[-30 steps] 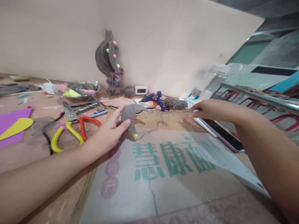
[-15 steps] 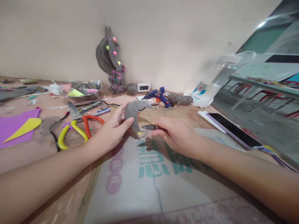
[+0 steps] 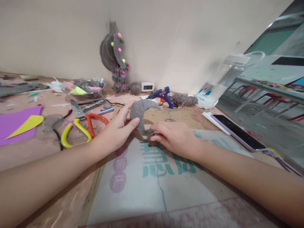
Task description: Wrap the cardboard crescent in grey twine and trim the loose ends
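Note:
Between the thumb and fingers of my left hand (image 3: 118,126) is a crescent wrapped in grey yarn (image 3: 138,113), held upright over the cardboard. My right hand (image 3: 177,136) pinches a small dark metal tool with a pointed tip (image 3: 147,132); most of it is hidden in the fingers, so its kind is unclear. The tool's tip meets the crescent's lower end, or lies just in front of it. Below both hands lies a cardboard sheet (image 3: 133,202) with green and purple print.
Scissors (image 3: 76,133) with yellow and red handles lie left, beside purple foam (image 3: 19,126). Behind stand a blue glue gun (image 3: 163,96), a grey yarn skein (image 3: 185,100), a small clock (image 3: 147,86) and a decorated grey crescent hanging (image 3: 114,53). A phone (image 3: 237,131) and clear jug (image 3: 218,79) are right.
The dark tool in my right hand has moved left to the crescent's lower end. A small yellow bit seen there before is now hidden. The view has shifted slightly.

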{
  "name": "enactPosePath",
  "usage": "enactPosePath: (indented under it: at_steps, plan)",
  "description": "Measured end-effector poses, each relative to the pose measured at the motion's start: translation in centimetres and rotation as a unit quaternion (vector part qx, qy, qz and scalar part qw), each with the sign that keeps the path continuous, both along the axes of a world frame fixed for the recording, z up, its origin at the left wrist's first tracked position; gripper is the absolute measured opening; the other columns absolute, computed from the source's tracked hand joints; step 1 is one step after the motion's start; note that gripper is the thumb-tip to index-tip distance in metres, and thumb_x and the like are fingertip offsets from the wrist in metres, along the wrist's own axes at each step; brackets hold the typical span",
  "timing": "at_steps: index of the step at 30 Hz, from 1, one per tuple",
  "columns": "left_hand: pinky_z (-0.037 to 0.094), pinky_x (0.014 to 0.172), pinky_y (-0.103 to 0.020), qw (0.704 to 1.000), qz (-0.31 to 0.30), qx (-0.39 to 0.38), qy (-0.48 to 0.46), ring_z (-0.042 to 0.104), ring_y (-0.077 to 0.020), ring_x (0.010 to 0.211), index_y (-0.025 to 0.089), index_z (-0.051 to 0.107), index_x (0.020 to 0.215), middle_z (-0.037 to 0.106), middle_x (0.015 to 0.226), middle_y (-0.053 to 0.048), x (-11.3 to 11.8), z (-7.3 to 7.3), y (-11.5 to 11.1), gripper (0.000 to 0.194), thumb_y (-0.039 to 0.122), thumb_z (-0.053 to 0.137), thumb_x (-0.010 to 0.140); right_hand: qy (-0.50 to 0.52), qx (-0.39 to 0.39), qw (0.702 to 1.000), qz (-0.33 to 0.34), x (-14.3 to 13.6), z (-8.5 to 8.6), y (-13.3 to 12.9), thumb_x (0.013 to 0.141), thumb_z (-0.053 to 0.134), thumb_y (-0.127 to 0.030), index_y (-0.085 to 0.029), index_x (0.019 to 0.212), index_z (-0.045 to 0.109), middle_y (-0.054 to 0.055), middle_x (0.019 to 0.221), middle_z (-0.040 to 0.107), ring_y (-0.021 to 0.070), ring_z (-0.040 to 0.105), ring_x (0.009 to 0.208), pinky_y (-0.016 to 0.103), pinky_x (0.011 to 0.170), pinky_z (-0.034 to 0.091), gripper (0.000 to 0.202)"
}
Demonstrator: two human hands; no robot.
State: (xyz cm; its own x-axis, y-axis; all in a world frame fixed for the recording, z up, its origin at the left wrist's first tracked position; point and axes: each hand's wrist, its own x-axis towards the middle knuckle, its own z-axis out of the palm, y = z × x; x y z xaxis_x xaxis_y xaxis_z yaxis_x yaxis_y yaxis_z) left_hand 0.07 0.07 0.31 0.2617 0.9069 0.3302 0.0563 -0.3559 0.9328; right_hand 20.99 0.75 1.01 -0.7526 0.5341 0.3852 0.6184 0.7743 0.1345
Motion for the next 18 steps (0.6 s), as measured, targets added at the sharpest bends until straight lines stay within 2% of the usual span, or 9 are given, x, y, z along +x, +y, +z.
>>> enactPosePath:
  at_steps: [5, 18]
  plan:
    - [0.042, 0.098, -0.042, 1.000, -0.012, -0.014, -0.006, 0.054, -0.0249, 0.114, 0.022, 0.030, 0.142, 0.058, 0.126, -0.009, 0.01, 0.04, -0.13, 0.060, 0.027, 0.052, 0.086, -0.008, 0.007, 1.000, -0.007, 0.15, -0.13, -0.01, 0.094, 0.037, -0.046, -0.017, 0.097, 0.059, 0.003, 0.081, 0.068, 0.0167, 0.062, 0.068, 0.026, 0.056, 0.035, 0.037]
    - [0.048, 0.090, -0.038, 0.994, -0.055, -0.069, -0.062, 0.058, -0.0232, 0.108, 0.018, 0.028, 0.142, 0.058, 0.126, -0.012, 0.15, -0.15, 0.12, 0.060, 0.023, 0.051, 0.087, -0.008, 0.017, 1.000, 0.013, 0.21, -0.29, -0.02, 0.094, 0.038, -0.045, -0.019, 0.101, 0.059, 0.001, 0.083, 0.068, 0.0146, 0.062, 0.070, 0.026, 0.057, 0.034, 0.035]
